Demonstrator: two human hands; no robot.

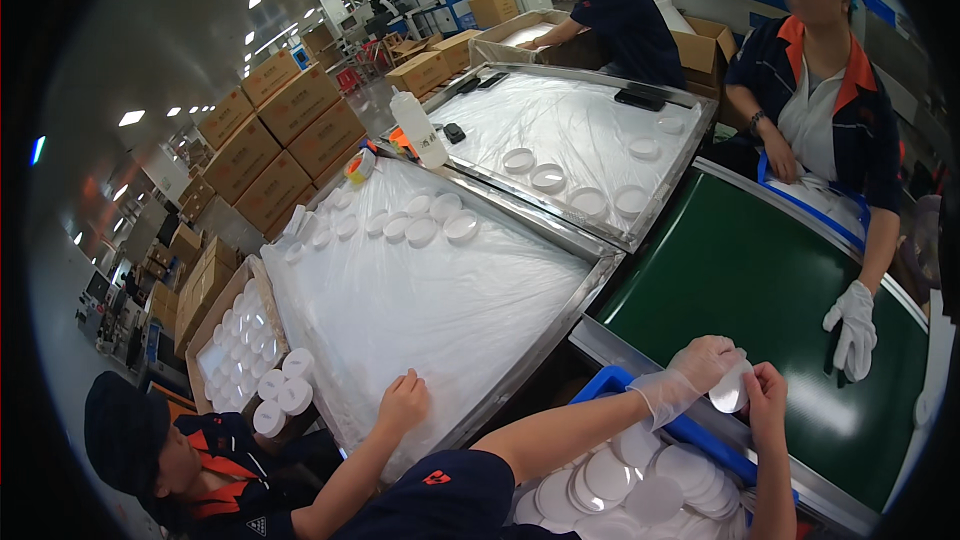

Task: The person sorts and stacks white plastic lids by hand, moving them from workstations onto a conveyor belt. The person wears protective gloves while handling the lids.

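Note:
A thin white round disc (728, 392), which looks like a lid, is held up between my two hands at the near edge of the green conveyor belt. My left hand (700, 368), in a thin translucent glove, has its fingers closed on the disc's upper left side. At the right edge, the fingers of my right hand (767, 395) pinch the same disc. Beneath my forearms is a blue bin (605, 381) heaped with loose white discs (655, 498). My left forearm crosses above part of the bin and hides some of it.
The green conveyor belt (720, 280) runs alongside; a co-worker's gloved hand (853, 330) hangs over it. Left, a plastic-covered metal-framed table (430, 290) bears several round white pieces (420, 230). Another co-worker's hand (405, 400) reaches over that table. A squeeze bottle (418, 128) stands farther back.

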